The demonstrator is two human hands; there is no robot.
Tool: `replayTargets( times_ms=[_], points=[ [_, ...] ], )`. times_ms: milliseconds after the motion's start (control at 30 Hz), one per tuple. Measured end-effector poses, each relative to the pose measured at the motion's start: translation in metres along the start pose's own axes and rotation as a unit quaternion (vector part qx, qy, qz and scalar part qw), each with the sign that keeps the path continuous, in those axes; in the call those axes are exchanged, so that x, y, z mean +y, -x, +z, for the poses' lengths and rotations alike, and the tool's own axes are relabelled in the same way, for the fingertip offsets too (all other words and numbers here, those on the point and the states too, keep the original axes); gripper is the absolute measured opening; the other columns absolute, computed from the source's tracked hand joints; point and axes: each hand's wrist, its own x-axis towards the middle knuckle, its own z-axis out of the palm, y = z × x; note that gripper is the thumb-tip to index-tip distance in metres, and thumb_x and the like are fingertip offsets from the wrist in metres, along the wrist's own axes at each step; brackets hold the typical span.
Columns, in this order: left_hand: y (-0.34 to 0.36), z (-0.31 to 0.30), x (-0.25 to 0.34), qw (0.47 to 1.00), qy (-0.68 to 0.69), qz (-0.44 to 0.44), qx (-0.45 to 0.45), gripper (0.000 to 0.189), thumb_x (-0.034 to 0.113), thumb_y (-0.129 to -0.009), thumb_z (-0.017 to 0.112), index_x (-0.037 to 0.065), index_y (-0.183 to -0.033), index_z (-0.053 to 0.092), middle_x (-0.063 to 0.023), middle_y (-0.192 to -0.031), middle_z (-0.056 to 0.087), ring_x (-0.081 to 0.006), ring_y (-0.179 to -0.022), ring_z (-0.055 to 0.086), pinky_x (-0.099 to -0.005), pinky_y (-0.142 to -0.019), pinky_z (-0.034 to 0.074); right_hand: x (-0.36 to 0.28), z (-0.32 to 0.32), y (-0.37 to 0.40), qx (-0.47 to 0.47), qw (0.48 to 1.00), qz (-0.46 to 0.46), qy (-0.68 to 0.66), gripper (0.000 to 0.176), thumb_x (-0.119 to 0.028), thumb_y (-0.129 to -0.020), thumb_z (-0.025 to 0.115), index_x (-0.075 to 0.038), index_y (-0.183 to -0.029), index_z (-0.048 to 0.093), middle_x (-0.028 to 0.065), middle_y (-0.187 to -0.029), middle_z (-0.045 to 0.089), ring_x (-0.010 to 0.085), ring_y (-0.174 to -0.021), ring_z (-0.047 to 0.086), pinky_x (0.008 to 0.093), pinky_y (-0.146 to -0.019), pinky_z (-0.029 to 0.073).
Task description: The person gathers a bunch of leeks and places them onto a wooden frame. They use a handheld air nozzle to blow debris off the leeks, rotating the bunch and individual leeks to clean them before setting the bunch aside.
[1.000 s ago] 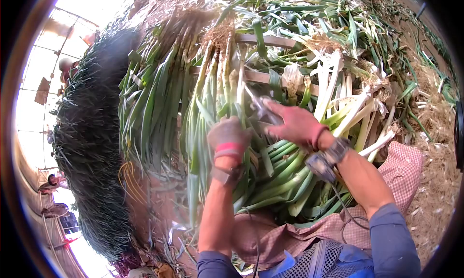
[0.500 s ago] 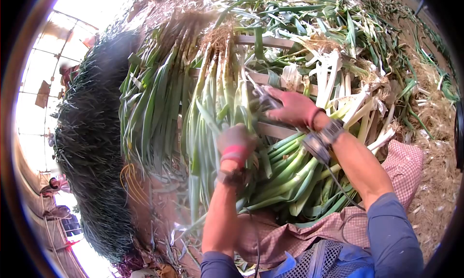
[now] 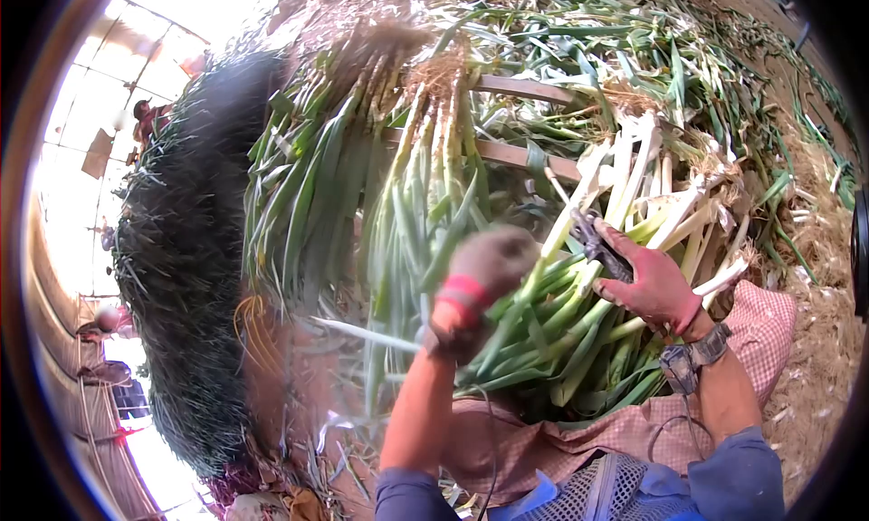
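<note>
Right hand [image 3: 654,290] is being drawn back lower-right from the stalks, closed on a dark tool [image 3: 599,242]. Left hand [image 3: 484,269] is being shifted right, blurred; its grip cannot be told. Leeks [image 3: 552,340] are being kept across the lap on the checked cloth [image 3: 762,315].

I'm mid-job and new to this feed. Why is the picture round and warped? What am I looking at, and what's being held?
One camera sits on a person's head, looking down through a wide lens, hence the curved edges. There is no machine, only two gloved hands. The left hand, blurred, is fisted among the leaves of the leeks lying across a checked cloth on the lap. The right hand grips a small dark tool. Ahead, more leeks lean on wooden slats.
</note>
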Motion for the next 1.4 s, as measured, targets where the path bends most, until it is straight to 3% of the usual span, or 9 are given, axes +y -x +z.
replayTargets(
  times_ms=[100, 200, 367, 433, 733, 900, 967, 1133, 1400],
  points=[
    [-0.039, -0.030, -0.018, 0.933, -0.283, -0.090, 0.203, 0.035, 0.043, -0.096, 0.070, 0.013, -0.112, 0.079, -0.0130, -0.108, 0.075, -0.0353, -0.103, 0.073, -0.0460, -0.089, 0.059, -0.024, -0.005, 0.005, -0.081, 0.992, 0.098, -0.014, 0.092, -0.052, -0.085, 0.076, -0.020, -0.164, 0.043, 0.0213, -0.100, 0.074, 0.0382, -0.095, 0.074, 0.0457, -0.093, 0.056],
    [-0.053, -0.017, -0.049, 0.905, -0.355, -0.119, 0.202, 0.030, 0.039, -0.093, 0.070, 0.014, -0.107, 0.079, -0.0145, -0.111, 0.073, -0.0351, -0.105, 0.072, -0.0490, -0.089, 0.057, -0.022, 0.019, 0.004, -0.098, 0.994, -0.028, -0.025, 0.095, -0.054, -0.085, 0.075, -0.020, -0.166, 0.040, 0.0214, -0.089, 0.071, 0.0407, -0.087, 0.073, 0.0480, -0.088, 0.057],
    [-0.034, 0.030, -0.070, 0.871, -0.481, -0.064, 0.079, 0.024, 0.036, -0.091, 0.069, 0.018, -0.101, 0.081, -0.0117, -0.109, 0.074, -0.0349, -0.101, 0.073, -0.0481, -0.087, 0.057, -0.045, 0.015, -0.022, -0.098, 0.995, 0.016, 0.009, 0.089, -0.051, -0.087, 0.073, -0.014, -0.162, 0.044, 0.0277, -0.110, 0.074, 0.0439, -0.100, 0.073, 0.0489, -0.095, 0.055],
    [-0.037, 0.024, -0.069, 0.892, -0.434, -0.094, 0.085, 0.023, 0.035, -0.091, 0.069, 0.018, -0.102, 0.080, -0.0112, -0.108, 0.074, -0.0348, -0.100, 0.073, -0.0482, -0.087, 0.057, -0.044, 0.029, -0.030, -0.111, 0.989, -0.086, -0.042, 0.088, -0.051, -0.087, 0.072, -0.014, -0.162, 0.045, 0.0261, -0.111, 0.074, 0.0434, -0.100, 0.073, 0.0500, -0.094, 0.056],
    [-0.044, 0.010, -0.092, 0.940, -0.140, -0.126, 0.284, 0.029, 0.035, -0.093, 0.071, 0.015, -0.113, 0.079, -0.0153, -0.105, 0.078, -0.0384, -0.099, 0.074, -0.0470, -0.086, 0.057, -0.072, 0.051, -0.075, -0.167, 0.985, -0.032, 0.041, 0.085, -0.049, -0.091, 0.071, -0.016, -0.163, 0.041, 0.0230, -0.105, 0.076, 0.0415, -0.102, 0.073, 0.0492, -0.096, 0.054],
    [-0.048, -0.005, -0.061, 0.930, -0.130, -0.197, 0.281, 0.034, 0.038, -0.093, 0.073, 0.016, -0.117, 0.079, -0.0168, -0.109, 0.079, -0.0385, -0.104, 0.075, -0.0471, -0.089, 0.058, -0.067, 0.059, -0.120, -0.106, 0.993, -0.045, 0.028, 0.089, -0.054, -0.088, 0.071, -0.018, -0.164, 0.041, 0.0262, -0.115, 0.075, 0.0442, -0.106, 0.073, 0.0490, -0.097, 0.056],
    [-0.054, -0.005, -0.063, 0.926, -0.159, -0.227, 0.258, 0.028, 0.042, -0.095, 0.066, 0.016, -0.103, 0.072, -0.0185, -0.106, 0.077, -0.0426, -0.103, 0.073, -0.0510, -0.088, 0.055, -0.069, 0.057, -0.138, -0.094, 0.993, -0.040, 0.060, 0.088, -0.053, -0.087, 0.071, -0.017, -0.163, 0.043, 0.0261, -0.117, 0.074, 0.0435, -0.107, 0.073, 0.0482, -0.097, 0.056],
    [-0.058, -0.009, -0.057, 0.916, -0.185, -0.255, 0.248, 0.038, 0.043, -0.094, 0.073, 0.014, -0.119, 0.073, -0.0131, -0.108, 0.080, -0.0377, -0.104, 0.075, -0.0497, -0.090, 0.057, -0.072, 0.056, -0.203, -0.037, 0.997, -0.024, 0.059, 0.085, -0.048, -0.089, 0.071, -0.014, -0.162, 0.043, 0.0256, -0.120, 0.074, 0.0419, -0.110, 0.072, 0.0473, -0.099, 0.055],
    [-0.063, -0.002, -0.063, 0.895, -0.246, -0.198, 0.315, 0.048, 0.045, -0.095, 0.072, 0.013, -0.130, 0.066, -0.0198, -0.108, 0.078, -0.0404, -0.104, 0.075, -0.0509, -0.089, 0.058, -0.079, 0.044, -0.260, 0.000, 0.996, 0.005, 0.088, 0.084, -0.044, -0.089, 0.074, -0.018, -0.163, 0.044, 0.0209, -0.125, 0.074, 0.0388, -0.113, 0.071, 0.0449, -0.101, 0.054]
  ],
)
